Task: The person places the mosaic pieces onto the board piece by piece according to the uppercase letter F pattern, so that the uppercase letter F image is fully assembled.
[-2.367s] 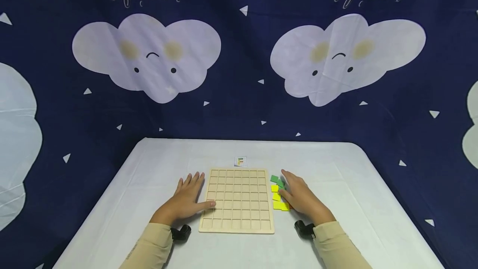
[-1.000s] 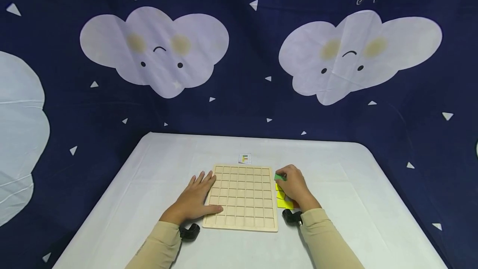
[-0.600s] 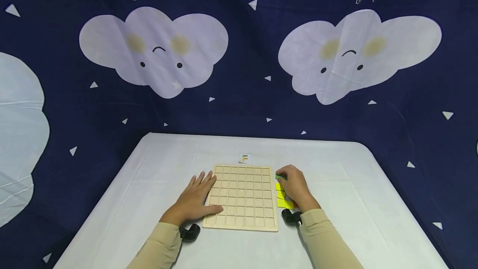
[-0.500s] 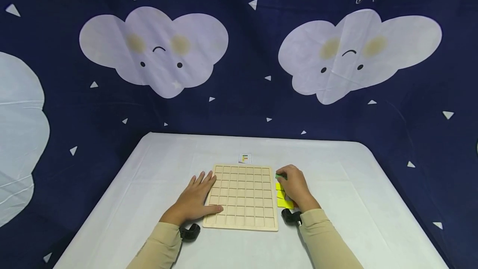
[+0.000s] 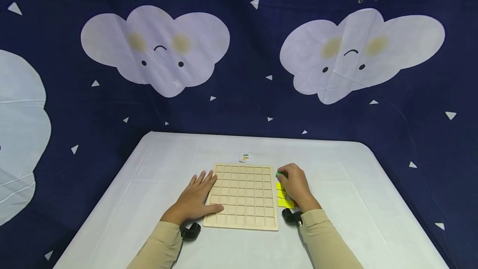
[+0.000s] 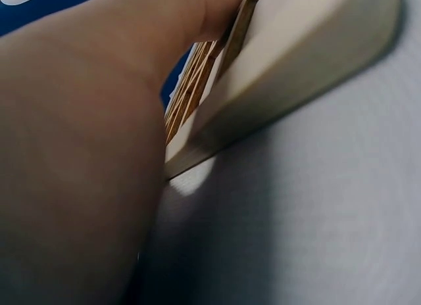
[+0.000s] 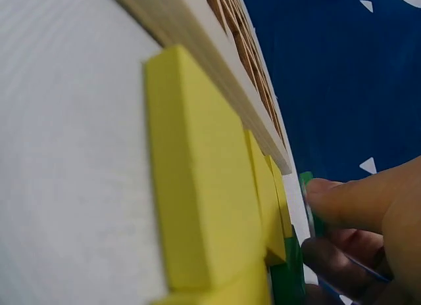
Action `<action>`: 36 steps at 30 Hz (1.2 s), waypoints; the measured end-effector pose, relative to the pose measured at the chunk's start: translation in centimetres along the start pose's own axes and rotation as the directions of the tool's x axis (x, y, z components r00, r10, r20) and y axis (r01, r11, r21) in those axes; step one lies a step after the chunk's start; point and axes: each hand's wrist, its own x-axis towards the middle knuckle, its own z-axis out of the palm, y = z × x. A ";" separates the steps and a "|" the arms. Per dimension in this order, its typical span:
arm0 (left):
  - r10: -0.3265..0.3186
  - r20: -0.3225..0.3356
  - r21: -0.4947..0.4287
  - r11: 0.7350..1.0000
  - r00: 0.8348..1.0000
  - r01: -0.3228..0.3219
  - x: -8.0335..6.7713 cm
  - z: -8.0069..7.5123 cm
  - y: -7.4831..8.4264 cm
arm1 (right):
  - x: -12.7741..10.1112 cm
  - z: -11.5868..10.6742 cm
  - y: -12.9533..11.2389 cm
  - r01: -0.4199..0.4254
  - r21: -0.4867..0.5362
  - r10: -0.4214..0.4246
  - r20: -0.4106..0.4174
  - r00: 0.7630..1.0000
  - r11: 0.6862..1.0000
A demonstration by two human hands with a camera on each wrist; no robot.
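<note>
White tabletop [image 5: 336, 202] — right hand [image 5: 296, 188] pinches green tile [image 5: 279, 174] beside wooden grid board [image 5: 242, 196].

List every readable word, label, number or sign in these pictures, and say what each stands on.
"smile", upside down in pale script: twice on the dark blue cloud-print backdrop, top left and top right.
Small white card with coloured squares beyond the pale wooden grid board: too small to read.
Nothing else bears text.

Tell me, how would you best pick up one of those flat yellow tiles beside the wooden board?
Probably pinch a yellow tile by two opposite thin edges, coming from above on the side away from the wooden board. The tiles lie flat on the table, packed together against the board, so the outer edges are freest.
</note>
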 end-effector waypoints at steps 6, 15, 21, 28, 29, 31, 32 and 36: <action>0.001 0.003 0.012 1.000 1.000 -0.001 0.0 0.0 -0.1 | -0.1 0.2 -0.8 0.022 0.001 -0.022 -0.042 0.999 1.000; 0.000 0.008 0.014 1.000 1.000 0.000 0.1 0.1 -0.2 | 0.0 0.6 -1.9 0.078 0.011 -0.077 -0.079 0.994 0.997; 0.007 0.006 0.015 1.000 1.000 -0.007 0.0 0.0 -0.1 | 0.3 0.8 -2.6 0.110 0.029 -0.108 -0.071 0.992 0.993; 0.001 0.006 0.023 1.000 1.000 -0.002 0.0 -0.1 -0.2 | 0.6 1.1 -3.7 0.178 0.075 -0.174 -0.066 0.983 0.981; 0.002 0.006 0.023 1.000 1.000 -0.002 0.0 -0.1 -0.2 | 0.6 1.2 -3.9 0.184 0.079 -0.179 -0.062 0.982 0.980; 0.005 0.004 0.021 1.000 1.000 -0.005 0.0 -0.1 -0.2 | 0.7 1.4 -4.2 0.184 0.087 -0.180 -0.051 0.982 0.979; 0.005 0.003 0.018 1.000 1.000 -0.005 0.0 -0.1 -0.1 | 0.7 1.5 -4.3 0.183 0.089 -0.180 -0.045 0.983 0.979; 0.007 0.003 0.018 1.000 1.000 -0.007 0.0 0.0 -0.2 | 0.7 2.1 -4.9 0.194 0.091 -0.191 -0.040 0.981 0.977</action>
